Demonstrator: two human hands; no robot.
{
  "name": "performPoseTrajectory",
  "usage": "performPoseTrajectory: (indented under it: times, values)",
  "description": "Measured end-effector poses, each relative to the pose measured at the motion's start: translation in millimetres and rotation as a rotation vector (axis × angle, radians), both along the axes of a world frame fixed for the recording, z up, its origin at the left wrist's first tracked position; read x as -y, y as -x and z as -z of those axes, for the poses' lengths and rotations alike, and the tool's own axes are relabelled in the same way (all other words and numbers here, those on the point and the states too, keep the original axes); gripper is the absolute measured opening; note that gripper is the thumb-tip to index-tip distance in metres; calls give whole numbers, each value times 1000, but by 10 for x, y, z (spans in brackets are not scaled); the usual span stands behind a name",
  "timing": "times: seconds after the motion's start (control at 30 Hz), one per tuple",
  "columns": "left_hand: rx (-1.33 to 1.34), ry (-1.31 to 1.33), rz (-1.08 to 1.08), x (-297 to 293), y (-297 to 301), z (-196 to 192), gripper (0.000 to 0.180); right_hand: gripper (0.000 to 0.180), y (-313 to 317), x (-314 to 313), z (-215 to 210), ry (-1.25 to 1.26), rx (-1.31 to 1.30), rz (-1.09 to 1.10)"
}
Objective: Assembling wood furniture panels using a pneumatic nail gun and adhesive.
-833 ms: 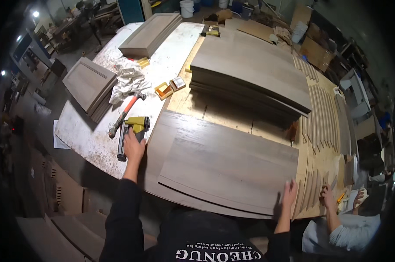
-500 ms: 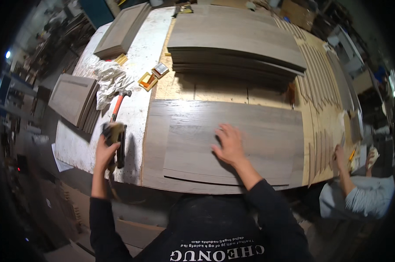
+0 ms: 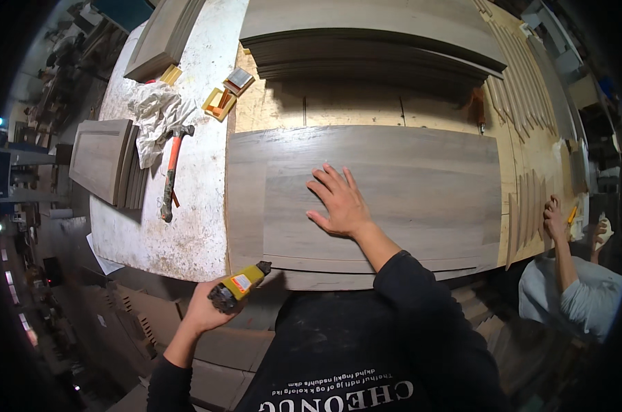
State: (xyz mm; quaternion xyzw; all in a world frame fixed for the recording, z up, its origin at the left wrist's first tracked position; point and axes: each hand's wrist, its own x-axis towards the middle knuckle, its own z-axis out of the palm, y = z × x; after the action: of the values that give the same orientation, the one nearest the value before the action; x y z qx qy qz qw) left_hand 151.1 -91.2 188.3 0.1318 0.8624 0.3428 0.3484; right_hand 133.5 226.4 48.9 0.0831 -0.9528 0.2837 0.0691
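Note:
My left hand [image 3: 204,309] grips a yellow and black nail gun [image 3: 241,283] just off the table's front edge. Its dark nose is at the near left corner of a grey-brown wooden panel [image 3: 414,199]. My right hand [image 3: 342,206] lies on the panel with fingers spread, holding nothing. The panel seems to rest on another board of the same colour, whose edges show at the left and front. To the left, a hammer [image 3: 173,165] with an orange and dark handle lies on the white work surface [image 3: 194,240].
Behind the panel stands a tall stack of boards [image 3: 366,62]. Framed panels [image 3: 101,165], crumpled paper [image 3: 153,117] and small boxes of fasteners [image 3: 218,103] occupy the left side. Thin wooden strips [image 3: 524,199] lie at the right, where another person's hand [image 3: 555,216] reaches in.
My left hand has carried the nail gun from beside the hammer toward me and right, to the panel's near left corner. My right hand has settled flatter on the panel, slightly left.

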Motion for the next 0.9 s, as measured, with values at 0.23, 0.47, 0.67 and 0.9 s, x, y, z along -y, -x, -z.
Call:
performPoseTrajectory:
  times: [0.23, 0.47, 0.67, 0.9]
  values:
    - [-137, 276, 180, -197, -36, 226, 40, 54, 10, -53, 20, 32, 45, -3]
    - [-138, 305, 217, -244, -13, 211, 42, 53, 6, -68, 31, 40, 61, 2]
    - [-179, 279, 229, -315, -12, 159, 27, 53, 5, -60, 39, 44, 73, 5]
    - [-166, 333, 258, -361, 8, 102, 27, 52, 19, -38, 14, 43, 56, 8]
